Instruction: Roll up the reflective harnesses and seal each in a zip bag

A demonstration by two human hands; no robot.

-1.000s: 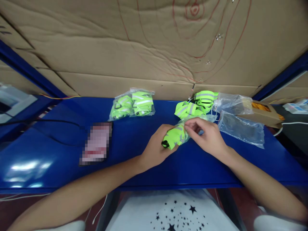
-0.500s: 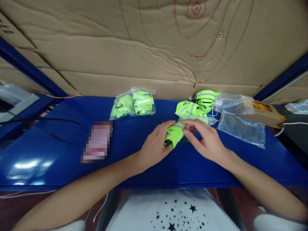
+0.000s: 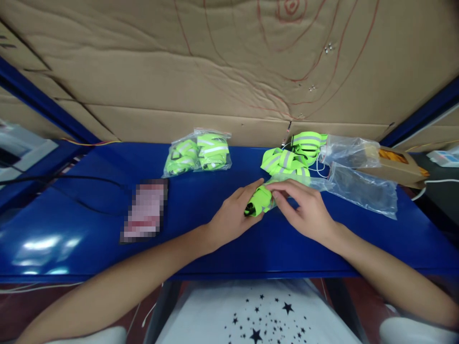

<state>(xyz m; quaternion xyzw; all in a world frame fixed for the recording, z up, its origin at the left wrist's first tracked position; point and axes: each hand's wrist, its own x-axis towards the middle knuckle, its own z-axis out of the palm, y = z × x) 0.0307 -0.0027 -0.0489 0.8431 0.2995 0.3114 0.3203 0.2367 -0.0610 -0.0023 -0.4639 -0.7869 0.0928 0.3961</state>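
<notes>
Fingers partly hidden, a left hand (image 3: 231,215) curled around a rolled lime strap (image 3: 261,200) over the blue bench (image 3: 195,208). The right hand (image 3: 306,208) nearly closed its fingers beside a clear bag (image 3: 325,183), their hold impossible to tell. Less strap showed than a second earlier.

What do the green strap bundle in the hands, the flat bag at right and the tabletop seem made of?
Strap bundle: probably synthetic webbing, matt neon green; it folds softly.
Flat bag: clear, glossy plastic film, judging by its see-through wrinkles and highlights.
Tabletop: smooth, glossy blue, perhaps painted metal; bright reflections show the sheen, but not what lies beneath.
</notes>
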